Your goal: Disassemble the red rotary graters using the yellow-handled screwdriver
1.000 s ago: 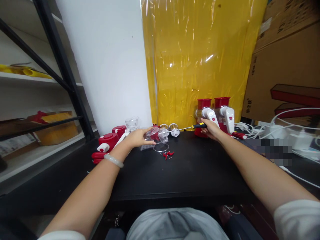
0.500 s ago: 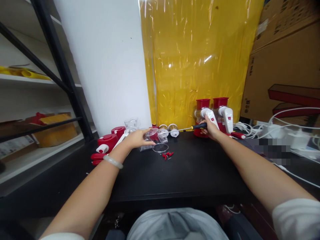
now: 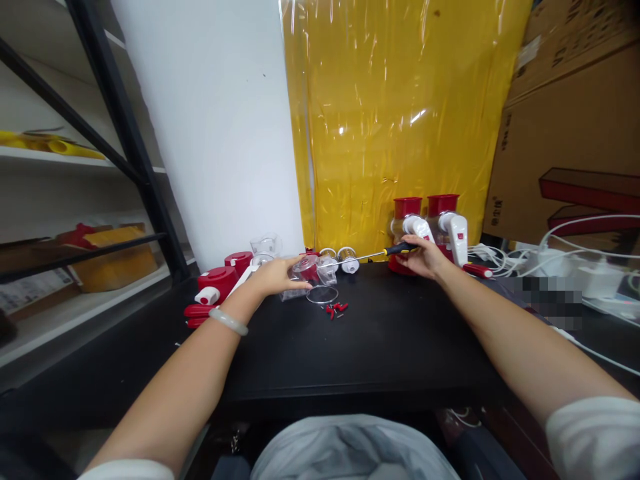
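My left hand (image 3: pixel 277 276) is closed around a clear plastic housing (image 3: pixel 327 271) with a red part inside, lying on its side on the black table. My right hand (image 3: pixel 425 257) grips the dark, yellow-collared handle of a screwdriver (image 3: pixel 397 249). The screwdriver's long shaft points left, and its tip reaches the clear housing; the exact contact is too small to make out. Just in front of the housing lies a thin clear ring (image 3: pixel 322 295). Several small red pieces (image 3: pixel 336 309) are scattered nearer to me. Metal grater drums with white ends (image 3: pixel 349 261) rest behind the housing.
Two red-and-white rotary graters (image 3: pixel 453 230) stand at the back right, beside tangled white cables (image 3: pixel 520 257). Red bases (image 3: pixel 217 281) and a clear hopper (image 3: pixel 265 247) sit at the left. A yellow plastic sheet (image 3: pixel 400 120) and a cardboard box (image 3: pixel 565 140) rise behind the table (image 3: pixel 360 360).
My right hand's fingers have shifted on the screwdriver handle, opening out a little. My left hand and the clear housing stay in place.
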`<action>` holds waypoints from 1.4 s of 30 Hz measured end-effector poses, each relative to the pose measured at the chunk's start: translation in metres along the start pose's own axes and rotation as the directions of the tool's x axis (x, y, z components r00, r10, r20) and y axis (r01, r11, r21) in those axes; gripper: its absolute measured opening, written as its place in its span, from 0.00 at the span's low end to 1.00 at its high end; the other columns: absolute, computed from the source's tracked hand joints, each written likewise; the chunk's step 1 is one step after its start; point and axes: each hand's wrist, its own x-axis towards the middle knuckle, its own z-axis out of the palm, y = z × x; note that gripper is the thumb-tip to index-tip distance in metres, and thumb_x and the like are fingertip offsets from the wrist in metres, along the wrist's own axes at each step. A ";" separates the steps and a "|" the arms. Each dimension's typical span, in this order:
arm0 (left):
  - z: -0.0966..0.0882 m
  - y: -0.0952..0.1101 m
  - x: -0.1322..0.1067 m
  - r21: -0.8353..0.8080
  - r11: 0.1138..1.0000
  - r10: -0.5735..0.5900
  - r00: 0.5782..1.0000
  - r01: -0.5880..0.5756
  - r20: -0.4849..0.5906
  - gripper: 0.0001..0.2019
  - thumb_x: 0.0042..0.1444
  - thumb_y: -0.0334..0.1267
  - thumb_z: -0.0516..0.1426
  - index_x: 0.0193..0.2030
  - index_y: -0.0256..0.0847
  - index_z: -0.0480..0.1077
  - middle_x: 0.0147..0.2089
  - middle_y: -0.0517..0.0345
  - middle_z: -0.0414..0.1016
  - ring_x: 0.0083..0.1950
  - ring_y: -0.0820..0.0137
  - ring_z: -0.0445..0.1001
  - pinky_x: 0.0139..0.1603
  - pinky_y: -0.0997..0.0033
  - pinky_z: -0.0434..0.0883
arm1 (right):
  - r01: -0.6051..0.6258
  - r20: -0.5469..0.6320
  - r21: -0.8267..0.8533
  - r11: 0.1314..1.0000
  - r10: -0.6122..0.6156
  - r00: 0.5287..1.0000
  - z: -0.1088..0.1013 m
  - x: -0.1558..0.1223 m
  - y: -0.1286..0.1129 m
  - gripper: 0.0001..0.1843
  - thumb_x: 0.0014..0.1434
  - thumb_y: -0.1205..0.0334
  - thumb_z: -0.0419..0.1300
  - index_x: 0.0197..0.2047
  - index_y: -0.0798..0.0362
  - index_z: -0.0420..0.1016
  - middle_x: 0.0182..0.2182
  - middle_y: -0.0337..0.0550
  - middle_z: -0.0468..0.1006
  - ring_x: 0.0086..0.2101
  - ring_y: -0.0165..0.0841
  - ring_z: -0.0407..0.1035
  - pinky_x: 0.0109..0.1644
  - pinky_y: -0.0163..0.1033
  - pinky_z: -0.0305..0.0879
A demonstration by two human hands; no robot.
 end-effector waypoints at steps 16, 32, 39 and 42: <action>0.000 0.001 0.000 0.011 1.000 -0.015 1.000 0.015 0.000 0.49 0.46 0.71 0.58 0.70 0.46 0.60 0.34 0.53 0.78 0.35 0.58 0.75 0.36 0.66 0.65 | 0.007 0.003 -0.018 1.000 -0.007 1.000 0.002 0.000 -0.004 0.10 0.46 0.67 0.64 0.30 0.49 0.66 0.25 0.34 0.71 0.25 0.29 0.67 0.30 0.37 0.69; 0.008 -0.010 0.007 -0.045 0.996 0.074 0.995 -0.077 -0.072 0.48 0.46 0.68 0.61 0.71 0.48 0.58 0.46 0.50 0.70 0.44 0.58 0.71 0.47 0.63 0.67 | -0.081 -0.190 0.111 0.991 0.101 0.977 0.011 -0.013 0.000 0.05 0.56 0.69 0.56 0.29 0.51 0.67 0.24 0.37 0.74 0.25 0.30 0.71 0.31 0.36 0.72; 0.019 -0.026 0.016 -0.097 0.992 0.067 0.993 -0.077 -0.100 0.45 0.48 0.62 0.63 0.70 0.44 0.60 0.42 0.54 0.67 0.43 0.59 0.70 0.48 0.62 0.67 | 0.041 -0.215 -0.224 0.974 -0.090 0.972 0.002 -0.008 0.015 0.20 0.60 0.43 0.58 0.27 0.49 0.66 0.13 0.35 0.64 0.14 0.28 0.58 0.21 0.36 0.65; 0.023 -0.028 0.015 -0.123 0.989 0.067 0.992 -0.081 -0.110 0.44 0.49 0.60 0.64 0.70 0.45 0.59 0.45 0.52 0.67 0.46 0.59 0.70 0.51 0.61 0.67 | 0.080 -0.153 -0.271 0.959 -0.125 0.980 0.001 -0.007 0.018 0.16 0.61 0.50 0.60 0.27 0.49 0.66 0.11 0.31 0.57 0.13 0.26 0.52 0.21 0.34 0.64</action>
